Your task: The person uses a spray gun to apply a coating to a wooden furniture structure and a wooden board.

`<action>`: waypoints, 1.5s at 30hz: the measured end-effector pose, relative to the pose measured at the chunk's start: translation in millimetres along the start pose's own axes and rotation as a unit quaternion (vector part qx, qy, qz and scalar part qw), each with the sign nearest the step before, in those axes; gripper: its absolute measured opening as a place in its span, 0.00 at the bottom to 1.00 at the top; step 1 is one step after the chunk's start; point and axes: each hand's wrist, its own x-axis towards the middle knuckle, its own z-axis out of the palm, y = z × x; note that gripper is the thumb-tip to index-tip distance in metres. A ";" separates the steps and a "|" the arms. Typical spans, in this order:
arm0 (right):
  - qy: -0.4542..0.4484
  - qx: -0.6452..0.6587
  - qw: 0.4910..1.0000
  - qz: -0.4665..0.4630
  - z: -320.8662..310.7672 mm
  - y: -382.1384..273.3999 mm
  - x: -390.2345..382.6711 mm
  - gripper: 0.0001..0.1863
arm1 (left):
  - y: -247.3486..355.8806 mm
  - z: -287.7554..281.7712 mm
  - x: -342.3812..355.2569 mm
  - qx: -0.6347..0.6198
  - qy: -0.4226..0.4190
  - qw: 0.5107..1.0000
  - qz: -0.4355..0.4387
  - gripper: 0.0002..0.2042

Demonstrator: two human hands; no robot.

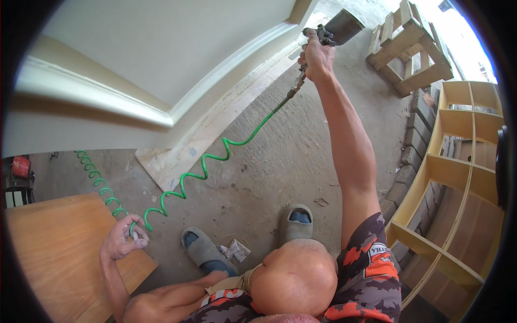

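My right hand (318, 56) is stretched far forward and grips a spray gun (334, 29) with a dark metal cup, held against the far end of a large white panelled door (156, 59). A green coiled air hose (215, 159) runs from the gun's base back across the concrete floor to my left hand (121, 239), which pinches the coil near the edge of a brown plywood board (59, 253). Another stretch of the hose coils away to the left below the door. My feet in grey slippers (207, 253) stand below.
A wooden pallet frame (412, 48) stands at the far right. A yellow-edged wooden shelf unit (458, 177) lies along the right side beside a row of paving stones (412, 156). A pale plywood sheet (215, 129) lies under the door. Crumpled paper (234, 250) lies between my feet.
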 end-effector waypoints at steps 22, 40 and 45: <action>0.014 0.000 1.000 -0.026 -39.7 -20.8 95.5 0.16 | 38.3 41.9 17.1 0.032 -0.041 0.999 -0.012 0.31; -0.132 -0.027 0.990 0.053 2.8 34.1 -115.1 0.19 | -26.3 -12.4 -17.2 0.003 0.033 0.999 -0.035 0.24; -0.186 -0.010 0.977 0.102 15.6 47.0 -176.2 0.21 | -42.9 -26.4 -28.8 0.005 0.046 0.998 -0.039 0.24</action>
